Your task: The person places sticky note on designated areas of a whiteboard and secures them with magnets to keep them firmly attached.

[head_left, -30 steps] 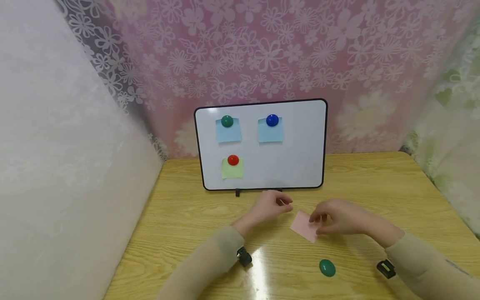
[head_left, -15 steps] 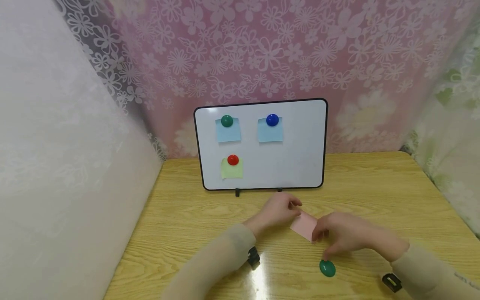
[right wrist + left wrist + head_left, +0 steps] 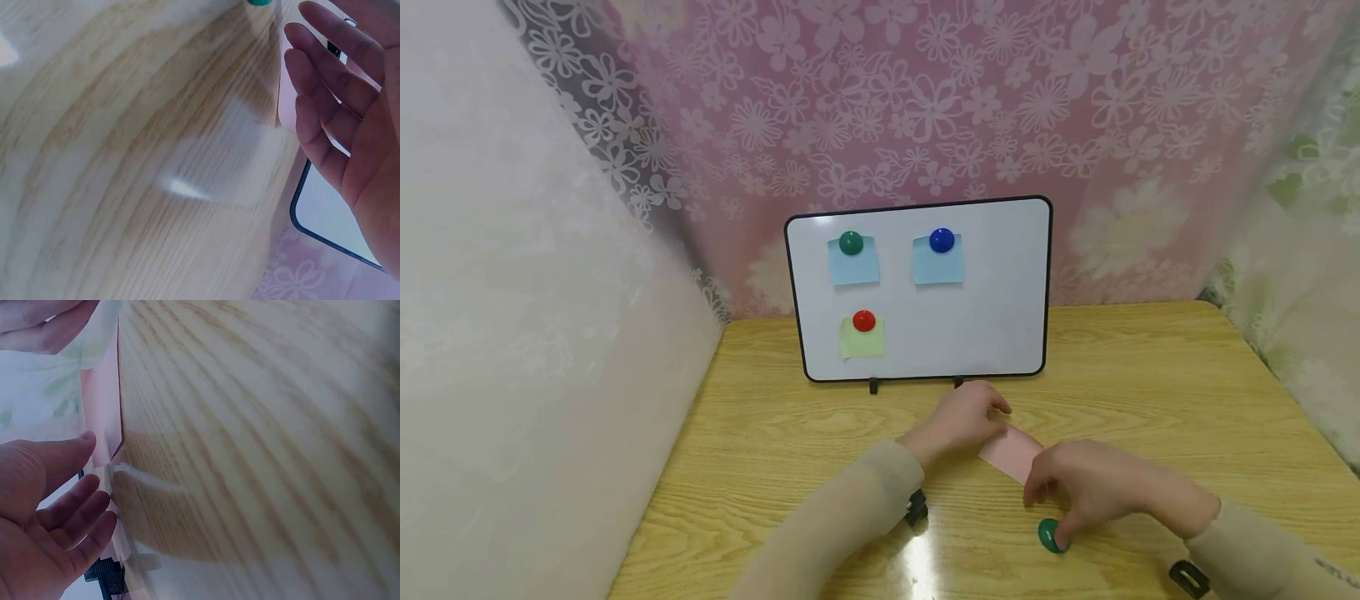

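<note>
A pink paper note (image 3: 1011, 452) lies on the table between the two hands. My left hand (image 3: 964, 417) is at the note's far left corner, thumb at its edge. In the left wrist view, that hand's fingers (image 3: 74, 503) are loosely bent and stand apart from the thumb. My right hand (image 3: 1097, 483) reaches over the note's right end. Its thumb overlaps a round green magnet (image 3: 1049, 535) on the table, while its fingers stay spread from the thumb. In the right wrist view the magnet (image 3: 258, 2) barely shows at the top edge.
Behind the hands stands a whiteboard (image 3: 992, 333) on small black feet. It carries two blue notes (image 3: 854, 268) under a green and a blue magnet (image 3: 942, 241), and a yellow-green note (image 3: 862, 343) under a red magnet (image 3: 864, 321). Floral curtains surround the wooden table (image 3: 760, 467).
My left hand has moved right to the note's corner. The right hand has left the note's middle and come nearer, its thumb now at the green magnet.
</note>
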The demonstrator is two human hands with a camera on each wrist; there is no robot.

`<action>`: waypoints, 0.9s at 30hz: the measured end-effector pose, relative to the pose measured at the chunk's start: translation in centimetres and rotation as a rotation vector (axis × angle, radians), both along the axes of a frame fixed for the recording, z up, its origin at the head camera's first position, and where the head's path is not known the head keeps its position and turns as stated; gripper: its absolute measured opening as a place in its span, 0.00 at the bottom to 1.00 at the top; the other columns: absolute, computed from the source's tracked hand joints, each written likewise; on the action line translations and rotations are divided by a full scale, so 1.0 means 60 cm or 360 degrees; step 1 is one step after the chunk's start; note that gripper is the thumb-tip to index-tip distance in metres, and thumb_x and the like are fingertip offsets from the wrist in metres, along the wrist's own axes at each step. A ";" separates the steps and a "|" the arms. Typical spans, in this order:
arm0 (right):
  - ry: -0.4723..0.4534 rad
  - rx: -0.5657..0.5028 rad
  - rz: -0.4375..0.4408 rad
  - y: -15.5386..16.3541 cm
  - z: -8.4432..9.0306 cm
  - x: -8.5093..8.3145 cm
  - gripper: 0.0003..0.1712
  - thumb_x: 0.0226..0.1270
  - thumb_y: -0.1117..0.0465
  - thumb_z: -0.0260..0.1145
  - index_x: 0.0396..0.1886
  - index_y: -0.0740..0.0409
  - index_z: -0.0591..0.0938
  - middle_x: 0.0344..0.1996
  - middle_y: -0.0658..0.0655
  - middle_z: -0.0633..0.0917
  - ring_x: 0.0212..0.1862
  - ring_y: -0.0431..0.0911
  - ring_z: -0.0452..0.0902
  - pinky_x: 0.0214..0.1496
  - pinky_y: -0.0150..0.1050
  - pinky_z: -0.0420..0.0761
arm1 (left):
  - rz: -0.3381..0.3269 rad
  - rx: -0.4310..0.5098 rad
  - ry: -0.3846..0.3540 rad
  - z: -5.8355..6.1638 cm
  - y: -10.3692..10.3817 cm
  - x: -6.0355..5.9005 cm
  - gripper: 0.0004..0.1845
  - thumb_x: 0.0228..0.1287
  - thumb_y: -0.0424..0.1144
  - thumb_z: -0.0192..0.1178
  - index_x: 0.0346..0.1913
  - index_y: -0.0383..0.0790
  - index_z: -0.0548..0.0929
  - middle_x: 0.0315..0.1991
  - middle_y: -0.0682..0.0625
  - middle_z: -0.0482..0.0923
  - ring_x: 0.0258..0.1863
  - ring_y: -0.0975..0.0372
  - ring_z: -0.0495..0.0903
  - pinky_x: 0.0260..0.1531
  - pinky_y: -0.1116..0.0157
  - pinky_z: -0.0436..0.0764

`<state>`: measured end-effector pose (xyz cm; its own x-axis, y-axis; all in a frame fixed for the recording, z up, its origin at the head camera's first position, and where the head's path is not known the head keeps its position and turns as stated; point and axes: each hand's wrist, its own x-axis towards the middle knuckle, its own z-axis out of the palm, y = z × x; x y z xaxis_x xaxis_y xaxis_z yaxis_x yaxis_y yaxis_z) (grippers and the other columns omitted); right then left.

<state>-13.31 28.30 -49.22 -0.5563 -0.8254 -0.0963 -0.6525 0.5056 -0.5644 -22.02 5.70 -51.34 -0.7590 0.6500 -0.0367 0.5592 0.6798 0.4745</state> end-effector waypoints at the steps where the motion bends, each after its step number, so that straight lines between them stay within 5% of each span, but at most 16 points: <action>1: 0.0019 -0.0004 0.0012 -0.001 0.000 0.002 0.25 0.51 0.39 0.87 0.47 0.36 0.89 0.40 0.31 0.83 0.41 0.30 0.78 0.41 0.34 0.82 | 0.0000 -0.0015 0.0006 0.001 0.001 0.000 0.13 0.71 0.44 0.73 0.56 0.51 0.92 0.53 0.60 0.86 0.55 0.69 0.81 0.53 0.73 0.78; 10: 0.0160 -0.0035 0.0115 -0.007 0.000 0.007 0.26 0.48 0.40 0.89 0.46 0.38 0.90 0.41 0.31 0.83 0.41 0.29 0.78 0.40 0.32 0.81 | 0.0007 -0.0117 0.0047 0.001 0.010 -0.002 0.13 0.71 0.45 0.74 0.55 0.52 0.93 0.52 0.60 0.85 0.53 0.69 0.81 0.51 0.73 0.78; 27: 0.0127 0.0004 0.0146 -0.008 -0.005 0.010 0.27 0.45 0.41 0.90 0.45 0.36 0.90 0.41 0.30 0.83 0.41 0.27 0.77 0.41 0.31 0.81 | 0.0001 -0.0224 0.0095 -0.005 0.022 -0.004 0.06 0.71 0.46 0.74 0.47 0.55 0.94 0.47 0.62 0.82 0.45 0.70 0.78 0.42 0.74 0.77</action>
<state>-12.74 27.81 -49.55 -0.4845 -0.8730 -0.0571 -0.7388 0.4432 -0.5077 -22.24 7.00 -51.63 -0.7628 0.6413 -0.0824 0.5832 0.7375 0.3406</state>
